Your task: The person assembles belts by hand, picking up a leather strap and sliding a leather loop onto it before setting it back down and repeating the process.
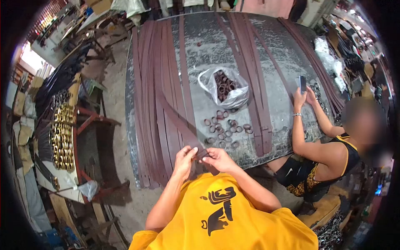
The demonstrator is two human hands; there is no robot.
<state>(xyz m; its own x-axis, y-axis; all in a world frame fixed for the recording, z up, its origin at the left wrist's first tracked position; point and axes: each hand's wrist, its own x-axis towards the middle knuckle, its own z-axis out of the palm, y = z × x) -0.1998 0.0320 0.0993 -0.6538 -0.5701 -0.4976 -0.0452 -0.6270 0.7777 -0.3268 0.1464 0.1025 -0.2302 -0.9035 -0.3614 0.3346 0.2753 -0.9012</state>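
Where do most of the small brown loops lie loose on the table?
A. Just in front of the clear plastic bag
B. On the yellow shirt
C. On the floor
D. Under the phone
A: the loose loops lie on the table just below the plastic bag, towards the person's hands.

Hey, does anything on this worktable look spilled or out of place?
Mostly tidy. Small brown loops lie scattered loose on the worktable just below the open plastic bag holding more. One brown strap runs diagonally across the straight-laid straps.

straps (166,96): matt brown leather | table (204,46): worn grey metal | bag (233,98): glossy clear plastic
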